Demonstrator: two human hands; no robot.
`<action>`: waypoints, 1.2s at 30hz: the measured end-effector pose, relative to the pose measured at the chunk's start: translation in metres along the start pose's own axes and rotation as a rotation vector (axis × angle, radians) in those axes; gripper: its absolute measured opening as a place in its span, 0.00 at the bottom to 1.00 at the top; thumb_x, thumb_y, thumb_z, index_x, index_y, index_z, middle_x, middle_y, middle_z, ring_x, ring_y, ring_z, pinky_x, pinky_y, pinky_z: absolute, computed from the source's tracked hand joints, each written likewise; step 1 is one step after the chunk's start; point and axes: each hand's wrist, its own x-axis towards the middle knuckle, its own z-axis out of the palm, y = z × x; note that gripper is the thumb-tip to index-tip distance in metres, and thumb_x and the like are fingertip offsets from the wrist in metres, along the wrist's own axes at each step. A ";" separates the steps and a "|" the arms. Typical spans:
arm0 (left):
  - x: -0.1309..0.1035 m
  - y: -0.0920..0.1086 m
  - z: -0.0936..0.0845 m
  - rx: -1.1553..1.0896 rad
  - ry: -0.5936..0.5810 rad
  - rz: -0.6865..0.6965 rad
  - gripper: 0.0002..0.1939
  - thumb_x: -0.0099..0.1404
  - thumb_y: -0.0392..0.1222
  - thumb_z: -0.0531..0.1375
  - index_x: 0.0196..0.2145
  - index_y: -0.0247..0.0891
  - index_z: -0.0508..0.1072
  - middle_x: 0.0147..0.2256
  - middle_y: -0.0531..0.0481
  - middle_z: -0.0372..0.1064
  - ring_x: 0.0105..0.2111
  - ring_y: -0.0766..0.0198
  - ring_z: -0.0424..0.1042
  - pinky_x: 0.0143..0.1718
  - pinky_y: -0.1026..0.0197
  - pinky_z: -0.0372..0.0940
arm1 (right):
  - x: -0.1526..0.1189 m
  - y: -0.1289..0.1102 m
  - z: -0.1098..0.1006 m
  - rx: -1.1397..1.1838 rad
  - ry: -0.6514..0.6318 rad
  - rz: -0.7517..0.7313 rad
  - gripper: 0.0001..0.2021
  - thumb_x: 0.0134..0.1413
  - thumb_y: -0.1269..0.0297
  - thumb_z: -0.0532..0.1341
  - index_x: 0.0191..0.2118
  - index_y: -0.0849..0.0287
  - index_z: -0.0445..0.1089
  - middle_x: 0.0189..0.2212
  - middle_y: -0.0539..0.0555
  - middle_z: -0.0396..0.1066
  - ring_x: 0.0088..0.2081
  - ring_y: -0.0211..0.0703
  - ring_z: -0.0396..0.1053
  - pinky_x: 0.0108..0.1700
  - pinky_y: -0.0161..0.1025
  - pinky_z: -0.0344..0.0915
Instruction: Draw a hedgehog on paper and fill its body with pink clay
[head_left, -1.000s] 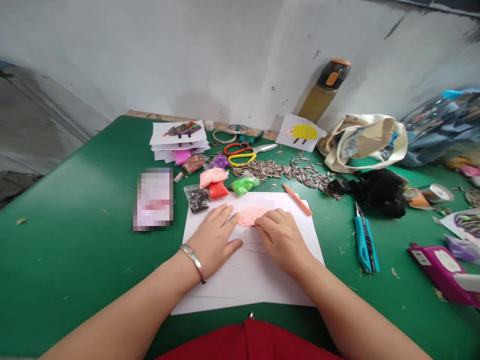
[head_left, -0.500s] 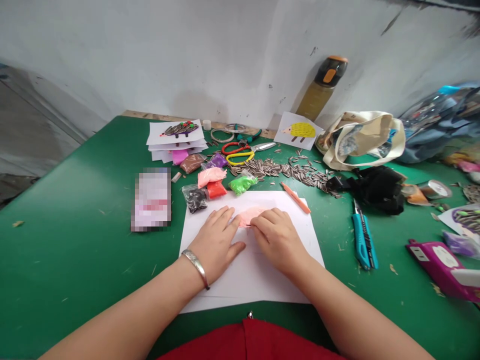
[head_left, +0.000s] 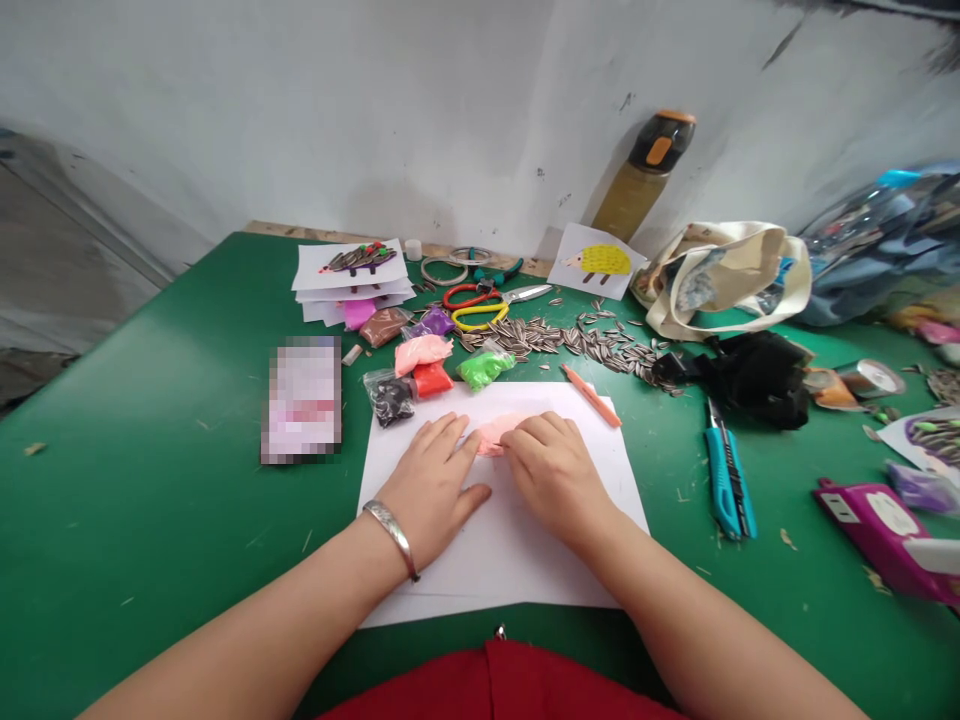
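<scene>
In the head view, the work in hand seems to be the pressing or shaping of a thin pink patch (head_left: pixel 495 437), which looks like soft clay and lies on the upper part of the white paper (head_left: pixel 510 560), near the middle of the near edge of the green bench (head_left: pixel 187 450). The left hand (head_left: pixel 427 490) is wide and flat on the paper, its thumb apart, with fingertips just at the left side of the patch. The right hand (head_left: pixel 559 475) is narrow, its fingers bent together at the lower side of the patch; I cannot tell if they pinch some thin thing. In my judgement, this contact calls for light pressure and a steady sheet, because such material can dent or tear easily. The patch appears matt and a little rough, with a partly hidden outline. Beyond the paper are soft, lumpy packets: black (head_left: pixel 390 398), red (head_left: pixel 433 379) and bright green (head_left: pixel 486 368). The striped seeds (head_left: pixel 525 338), hard-looking and pointed, spread toward the far edge. A slim orange tool (head_left: pixel 592 396) lies across the paper's far right corner, and a blue cutter (head_left: pixel 729 480) rests to the right.
</scene>
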 end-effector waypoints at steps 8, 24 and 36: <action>0.002 0.001 -0.001 0.035 -0.018 -0.006 0.26 0.64 0.48 0.58 0.57 0.32 0.64 0.61 0.34 0.58 0.62 0.44 0.54 0.62 0.41 0.52 | -0.001 -0.001 0.003 -0.039 -0.020 -0.070 0.10 0.59 0.75 0.54 0.32 0.59 0.71 0.30 0.54 0.70 0.35 0.45 0.58 0.37 0.42 0.51; 0.003 0.004 -0.004 0.025 -0.075 -0.034 0.27 0.64 0.46 0.59 0.57 0.29 0.64 0.61 0.31 0.56 0.63 0.42 0.52 0.63 0.41 0.49 | -0.004 0.001 0.000 -0.045 -0.005 -0.091 0.10 0.60 0.75 0.55 0.32 0.60 0.71 0.30 0.54 0.69 0.36 0.44 0.59 0.38 0.42 0.50; 0.004 0.004 -0.003 0.026 -0.078 -0.035 0.27 0.65 0.46 0.59 0.57 0.29 0.64 0.61 0.32 0.56 0.63 0.43 0.53 0.63 0.39 0.49 | -0.004 0.001 0.002 -0.063 0.027 -0.120 0.08 0.59 0.74 0.56 0.31 0.60 0.71 0.29 0.53 0.69 0.36 0.43 0.59 0.38 0.41 0.50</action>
